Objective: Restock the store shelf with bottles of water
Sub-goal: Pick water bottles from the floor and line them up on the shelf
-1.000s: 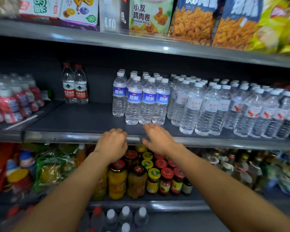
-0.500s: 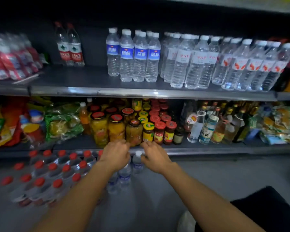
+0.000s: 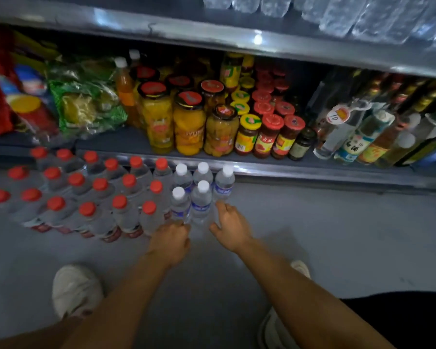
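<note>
Now both hands, left curled, right spread, flank white-capped water bottles.

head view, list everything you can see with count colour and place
white-cap bottles: five, clear with blue labels, floor by the low shelf
red-cap bottles: many, clear, floor at left
jars: many, yellow fruit, red and yellow lids, low shelf middle
green bags: several, low shelf left
tall bottles: several, clear and amber, low shelf right
water bottles: row, clear, upper shelf
shoes: two, white, floor
left hand: by the front white-cap bottles
right hand: open beside them
</note>
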Tool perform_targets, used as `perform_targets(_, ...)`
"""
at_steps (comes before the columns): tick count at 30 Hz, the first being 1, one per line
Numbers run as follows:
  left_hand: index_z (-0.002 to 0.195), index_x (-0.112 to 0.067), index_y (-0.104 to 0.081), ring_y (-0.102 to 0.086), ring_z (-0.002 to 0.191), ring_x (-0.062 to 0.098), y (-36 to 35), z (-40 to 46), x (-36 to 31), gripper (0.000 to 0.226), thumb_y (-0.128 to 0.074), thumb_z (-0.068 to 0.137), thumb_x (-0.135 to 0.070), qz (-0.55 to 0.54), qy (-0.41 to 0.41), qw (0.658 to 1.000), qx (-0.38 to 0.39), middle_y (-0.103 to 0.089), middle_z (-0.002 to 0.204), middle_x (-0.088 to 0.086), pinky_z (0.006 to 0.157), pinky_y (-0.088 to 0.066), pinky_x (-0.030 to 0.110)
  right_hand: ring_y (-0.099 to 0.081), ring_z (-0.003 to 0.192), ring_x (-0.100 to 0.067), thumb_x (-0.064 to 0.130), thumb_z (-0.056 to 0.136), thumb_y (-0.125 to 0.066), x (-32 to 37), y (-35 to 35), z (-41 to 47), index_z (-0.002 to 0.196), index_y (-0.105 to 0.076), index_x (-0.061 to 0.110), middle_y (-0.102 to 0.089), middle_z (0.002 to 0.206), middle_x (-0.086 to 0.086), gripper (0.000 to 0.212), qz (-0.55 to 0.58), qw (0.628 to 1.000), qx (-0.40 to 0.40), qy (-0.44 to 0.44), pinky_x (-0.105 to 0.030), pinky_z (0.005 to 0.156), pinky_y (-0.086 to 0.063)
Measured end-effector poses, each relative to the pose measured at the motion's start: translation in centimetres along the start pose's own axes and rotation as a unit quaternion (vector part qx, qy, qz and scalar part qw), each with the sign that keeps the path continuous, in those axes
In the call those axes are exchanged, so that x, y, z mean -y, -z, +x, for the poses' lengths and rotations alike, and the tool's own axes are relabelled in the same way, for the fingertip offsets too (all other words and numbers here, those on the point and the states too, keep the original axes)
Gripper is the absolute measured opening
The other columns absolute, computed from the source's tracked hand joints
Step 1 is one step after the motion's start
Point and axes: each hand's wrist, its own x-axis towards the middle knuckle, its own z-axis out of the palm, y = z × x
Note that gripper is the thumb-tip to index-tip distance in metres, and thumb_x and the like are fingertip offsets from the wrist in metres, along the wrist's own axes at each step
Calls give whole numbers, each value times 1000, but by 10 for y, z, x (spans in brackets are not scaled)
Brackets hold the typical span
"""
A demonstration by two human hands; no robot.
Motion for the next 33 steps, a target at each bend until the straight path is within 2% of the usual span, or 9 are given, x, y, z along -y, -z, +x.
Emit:
perform_targets(3, 126, -19, -54, -54, 117, 28, -19, 9, 9, 35, -44, 94, -29, 6, 11, 1000, 26, -51, 131, 6, 92, -44, 36, -45, 123, -33, 30, 89, -58, -1, -13, 22, 139, -35, 9, -48, 136, -16, 59, 39, 999, 6, -36, -37, 97, -39)
perform_targets(6, 129, -18, -52, -54, 117, 28, -33, 19, 14, 37, -44, 95, -30, -2, 19, 999, 43, -52, 132, 8, 93, -45, 36, -43, 126, -32, 32, 87, -64, 1, -21, 47, 142, -32, 9, -44, 140, -14, 67, 76, 996, -13, -36, -39, 98, -40)
perform_targets(10, 122, -14, -56, -56, 112, 29, -48, 30, 22, 35, -45, 92, -29, -22, 21, 998, 63, -56, 125, 9, 89, -47, 36, -45, 125, -29, 32, 81, -72, 3, -26, 73, 134, -41, 10, -48, 134, -12, 66, 112, 992, -31, -40, -38, 95, -40)
perform_targets(22, 118, -13, -59, -55, 110, 27, -55, 35, 31, 34, -48, 90, -27, -44, 11, 998, 42, -58, 120, 9, 88, -46, 33, -56, 112, -30, 30, 71, -80, -3, -26, 83, 122, -48, 12, -59, 122, -10, 63, 126, 991, -31, -20, -38, 83, -48)
perform_targets(28, 112, -12, -59, -56, 108, 28, -31, 21, 27, 29, -47, 89, -25, -33, 9, 999, 12, -58, 119, 9, 85, -47, 33, -61, 104, -29, 36, 68, -80, -6, -6, 57, 115, -54, 17, -65, 115, -6, 57, 131, 991, -18, -33, -34, 79, -49)
perform_targets(33, 110, -11, -59, -54, 111, 26, 3, 5, 18, 26, -46, 91, -25, -11, -3, 999, -32, -58, 119, 8, 86, -45, 33, -64, 93, -28, 36, 64, -77, -4, 28, 28, 103, -56, 19, -67, 102, -4, 47, 125, 992, -6, -10, -34, 71, -50)
